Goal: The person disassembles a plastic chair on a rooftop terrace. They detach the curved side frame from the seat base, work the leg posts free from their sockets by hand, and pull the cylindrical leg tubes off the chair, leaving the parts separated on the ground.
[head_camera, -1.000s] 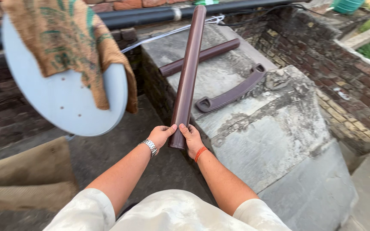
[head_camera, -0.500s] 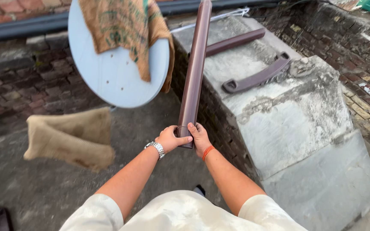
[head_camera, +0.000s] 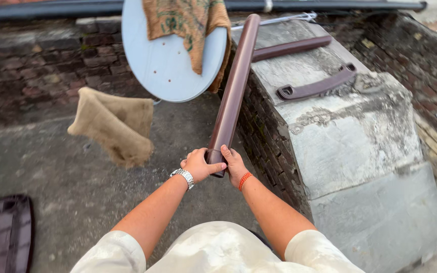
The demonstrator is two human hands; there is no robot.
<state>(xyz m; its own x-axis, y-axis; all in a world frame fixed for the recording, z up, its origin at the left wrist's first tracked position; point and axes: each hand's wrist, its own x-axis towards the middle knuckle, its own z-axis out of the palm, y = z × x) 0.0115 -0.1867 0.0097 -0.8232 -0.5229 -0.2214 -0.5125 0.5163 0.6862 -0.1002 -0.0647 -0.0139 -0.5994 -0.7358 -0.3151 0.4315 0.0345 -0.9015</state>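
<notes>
Long brown glossy pipe [head_camera: 233,83], round, leaning up against the edge of the concrete block [head_camera: 350,136]. Left hand [head_camera: 198,164] and right hand [head_camera: 234,164] both wrapped around its lower end. One pipe held; two more brown pieces on the block: a bar [head_camera: 290,48] and a bracket [head_camera: 315,88]. One dish [head_camera: 170,60] with one sack [head_camera: 190,23] draped over it, another sack [head_camera: 115,124] on the ground.

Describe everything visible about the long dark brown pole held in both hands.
The long dark brown pole looks smooth, glossy and rounded, maybe plastic or coated metal. It slants up and away, its far end by the top edge of the grey plastered brick block; contact there is unclear. The left hand and right hand clasp its near end from either side. No damage shows.
</notes>
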